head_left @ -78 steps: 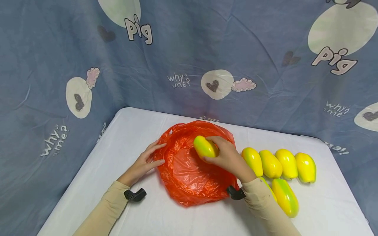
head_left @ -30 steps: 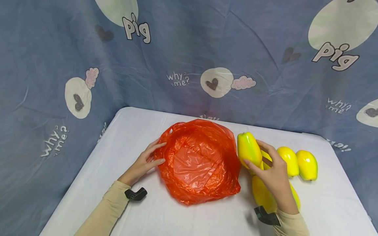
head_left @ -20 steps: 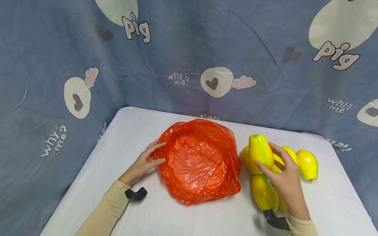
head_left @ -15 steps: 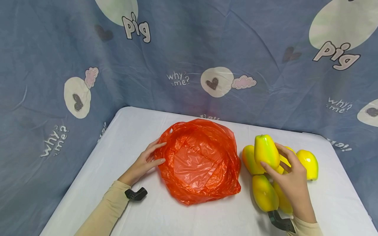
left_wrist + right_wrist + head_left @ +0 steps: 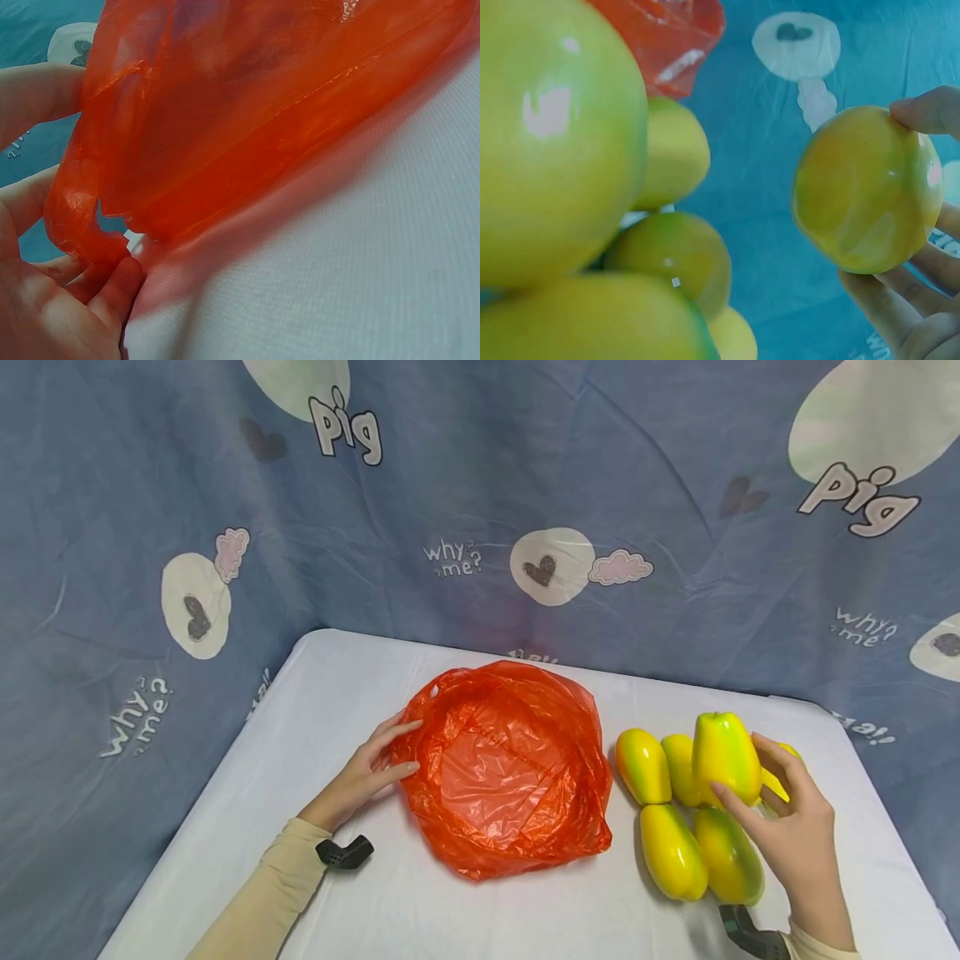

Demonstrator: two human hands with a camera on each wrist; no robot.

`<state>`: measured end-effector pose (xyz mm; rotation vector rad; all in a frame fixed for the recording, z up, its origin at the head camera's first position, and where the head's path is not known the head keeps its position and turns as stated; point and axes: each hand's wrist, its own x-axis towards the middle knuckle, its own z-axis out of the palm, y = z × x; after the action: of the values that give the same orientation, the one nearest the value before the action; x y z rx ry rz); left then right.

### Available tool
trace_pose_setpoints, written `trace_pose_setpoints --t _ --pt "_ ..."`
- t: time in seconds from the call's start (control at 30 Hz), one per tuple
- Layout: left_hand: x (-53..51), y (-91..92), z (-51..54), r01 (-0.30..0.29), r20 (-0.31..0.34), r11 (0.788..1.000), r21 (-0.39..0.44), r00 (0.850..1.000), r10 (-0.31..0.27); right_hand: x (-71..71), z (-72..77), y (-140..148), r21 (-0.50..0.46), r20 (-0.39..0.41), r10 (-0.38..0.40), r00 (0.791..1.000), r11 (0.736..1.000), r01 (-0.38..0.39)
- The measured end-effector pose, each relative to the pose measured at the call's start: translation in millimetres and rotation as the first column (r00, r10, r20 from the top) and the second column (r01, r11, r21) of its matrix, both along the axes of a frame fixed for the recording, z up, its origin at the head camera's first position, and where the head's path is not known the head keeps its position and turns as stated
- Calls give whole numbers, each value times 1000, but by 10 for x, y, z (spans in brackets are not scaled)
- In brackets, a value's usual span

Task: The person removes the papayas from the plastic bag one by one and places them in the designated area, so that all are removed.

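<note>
My right hand [image 5: 798, 822] grips a yellow-green mango [image 5: 723, 758] by its side, raised over the right-hand group. In the right wrist view, thumb and fingers surround this mango [image 5: 866, 191], with other mangoes [image 5: 671, 259] to its left. The group includes one mango at the left [image 5: 642, 766] and two in front [image 5: 672, 852]; the held one and the hand partly hide those behind. An open red plastic bag [image 5: 495, 785] sits mid-table, no mango visible inside. My left hand [image 5: 367, 772] holds its left edge; in the left wrist view, lower fingers curl at the bag's handle [image 5: 75, 217].
A white cloth covers the table [image 5: 337, 693]. A blue printed curtain [image 5: 420, 485] hangs behind and at the left. Black devices [image 5: 345, 853] are worn at both wrists.
My right hand has carried the mango from above the bag's opening rightward, over the other mangoes. My left hand stays at the bag's left edge.
</note>
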<state>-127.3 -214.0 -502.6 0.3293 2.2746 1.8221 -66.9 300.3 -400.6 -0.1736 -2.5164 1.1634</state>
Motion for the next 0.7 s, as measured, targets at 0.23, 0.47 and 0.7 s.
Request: trace_pose_setpoints --t 0.23,0.47,0.7 --pt "2 -1 12 -1 3 1000 -2 1000 1 57 -14 159 4 69 -91 993 996 91" --pt "-2 0 9 -2 1 1000 -1 1000 2 105 -66 320 -35 110 -172 979 984 177" --pt "-6 -3 -5 0 -9 1000 5 1000 0 150 -112 462 -11 211 -245 946 968 252"
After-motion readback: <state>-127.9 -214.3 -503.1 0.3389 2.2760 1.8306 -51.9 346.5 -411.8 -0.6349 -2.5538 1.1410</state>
